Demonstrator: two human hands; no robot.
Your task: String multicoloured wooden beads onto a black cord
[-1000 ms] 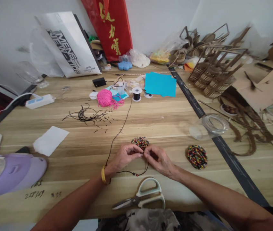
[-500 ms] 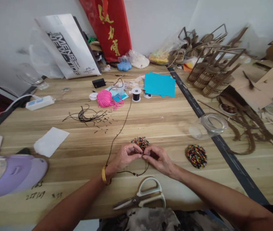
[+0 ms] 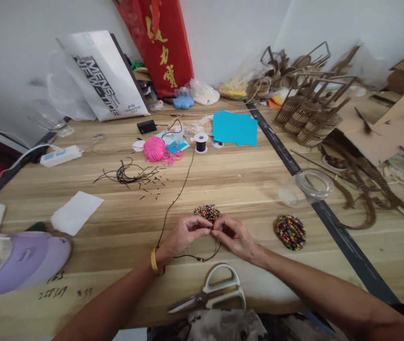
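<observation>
Black cord pinched between two hands

We see the left hand (image 3: 186, 230) and right hand (image 3: 235, 237) meeting above the bench (image 3: 252, 199), each grip closed, thumb to forefinger. We take both to be gripping the black cord (image 3: 169, 207), though the fingertips hide exactly where. Below them the cord curves round in a loop carrying a few small beads (image 3: 203, 259).

We judge the cord light, limp and easy to lose between the fingers, best held close to its end; the beads are probably hard and apt to roll, so we would take them singly by their sides.

Just beyond the fingertips we have a bead pile (image 3: 206, 211); nearer the body lie scissors (image 3: 202, 298). Past the left hand the cord runs away to a spool (image 3: 201, 143).

Farther out, we read "MENS" and "NEW-TIDE" on a white bag (image 3: 102, 61), with a smaller name that looks like "LAOYECHE". A red bag (image 3: 171, 45) bears gold Chinese characters, the lower two 力寶. Beside the purple device (image 3: 34, 255), handwritten numbers (image 3: 52, 292) seem to say "165" and "258369"; the next marks are too faint for us.
</observation>
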